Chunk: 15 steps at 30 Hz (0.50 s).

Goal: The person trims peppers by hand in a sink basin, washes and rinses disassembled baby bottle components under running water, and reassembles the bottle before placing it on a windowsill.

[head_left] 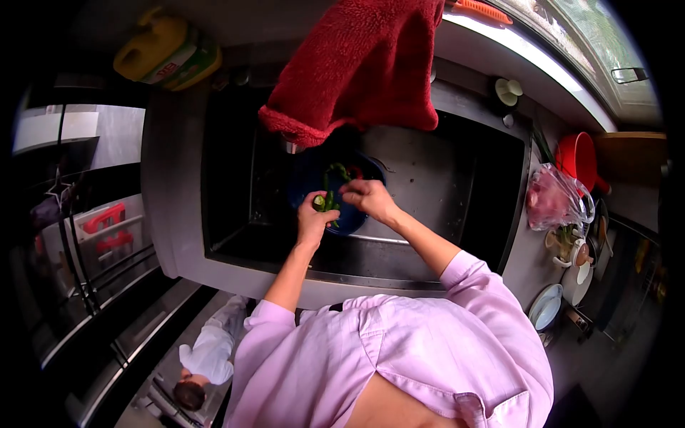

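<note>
Near side first: pink shirt (399, 335) fills the foreground, sleeves pushed back. Near L, another person (210, 349) in white, well apart from the sink.

Now the hands, in over the dark sink (428, 171). L hand (312, 220) is closed round a few green peppers (329, 201), thumb across them, right over the near L part of a deep blue bowl (349, 222) standing in the sink. Peppers look slim, glossy, mid to dark green; one shows a pale, roundish yellow-green end, poss. cut, facing up. R hand (371, 200) is just beside, fingertips drawn together & close to the peppers; can't tell if it grips anything, the fingers hide it.

Bit farther, by the bowl's far side: a curvy green piece (335, 169), lighter & bent, w/ a small red bit next to it, too dim to ID.

Out R, on the counter: stacked dishes (546, 307), then a clear bag (553, 200) w/ pinkish contents, and a red pan (576, 160) just beyond.

Far side: fuzzy red cloth (364, 64) hangs over the sink's far edge; yellow jug (168, 57) far L, window (606, 50) far R.
</note>
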{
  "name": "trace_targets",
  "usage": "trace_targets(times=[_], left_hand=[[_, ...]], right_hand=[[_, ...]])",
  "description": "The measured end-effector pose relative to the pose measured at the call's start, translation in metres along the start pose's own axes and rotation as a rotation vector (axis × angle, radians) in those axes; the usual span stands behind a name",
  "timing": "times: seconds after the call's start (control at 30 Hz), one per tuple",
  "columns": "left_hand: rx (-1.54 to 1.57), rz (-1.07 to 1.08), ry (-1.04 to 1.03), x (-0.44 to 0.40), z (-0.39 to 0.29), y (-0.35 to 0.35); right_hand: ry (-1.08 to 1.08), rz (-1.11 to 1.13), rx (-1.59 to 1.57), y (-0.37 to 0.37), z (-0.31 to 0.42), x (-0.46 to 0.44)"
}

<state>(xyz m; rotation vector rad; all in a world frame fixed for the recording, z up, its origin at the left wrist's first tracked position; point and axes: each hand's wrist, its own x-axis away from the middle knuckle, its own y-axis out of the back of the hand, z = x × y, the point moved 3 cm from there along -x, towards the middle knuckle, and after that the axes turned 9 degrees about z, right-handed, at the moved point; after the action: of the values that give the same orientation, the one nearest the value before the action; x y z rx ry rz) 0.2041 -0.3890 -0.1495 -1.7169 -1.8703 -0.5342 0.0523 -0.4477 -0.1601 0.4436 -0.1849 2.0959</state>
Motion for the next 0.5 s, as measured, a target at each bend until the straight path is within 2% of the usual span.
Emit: trace_targets(times=[0.03,0.07,0.13,0.2,0.27,0.3,0.37,0.4,0.47,0.5], left_hand=[[-0.048,0.016,-0.007,0.000,-0.003,-0.001],[-0.048,0.017,-0.010,-0.001,-0.003,-0.001],[-0.060,0.035,-0.030,-0.001,-0.004,0.000],[-0.101,0.060,-0.044,0.000,-0.006,0.000],[-0.135,0.082,-0.057,0.001,-0.007,-0.001],[-0.083,0.128,-0.064,0.002,-0.007,-0.001],[-0.031,0.172,-0.071,0.004,-0.009,-0.003],[-0.001,0.188,-0.049,0.006,-0.010,-0.005],[0.032,0.203,-0.027,0.008,-0.009,-0.010],[0.061,0.169,-0.001,0.009,-0.006,-0.011]], right_hand=[[0.192,0.117,0.218,-0.004,0.011,0.001],[0.194,0.116,0.220,-0.002,0.015,0.000],[0.089,0.350,0.765,-0.006,0.019,-0.003],[0.163,0.354,0.730,-0.002,0.027,-0.006],[-0.061,0.593,0.423,0.000,0.033,-0.008],[-0.061,0.598,0.423,-0.001,0.032,-0.008],[-0.227,0.587,0.188,-0.001,0.026,-0.008],[-0.228,0.588,0.189,-0.003,0.019,-0.008],[-0.156,0.431,0.055,-0.009,0.003,-0.007],[-0.083,0.374,0.115,-0.012,0.007,-0.004]])
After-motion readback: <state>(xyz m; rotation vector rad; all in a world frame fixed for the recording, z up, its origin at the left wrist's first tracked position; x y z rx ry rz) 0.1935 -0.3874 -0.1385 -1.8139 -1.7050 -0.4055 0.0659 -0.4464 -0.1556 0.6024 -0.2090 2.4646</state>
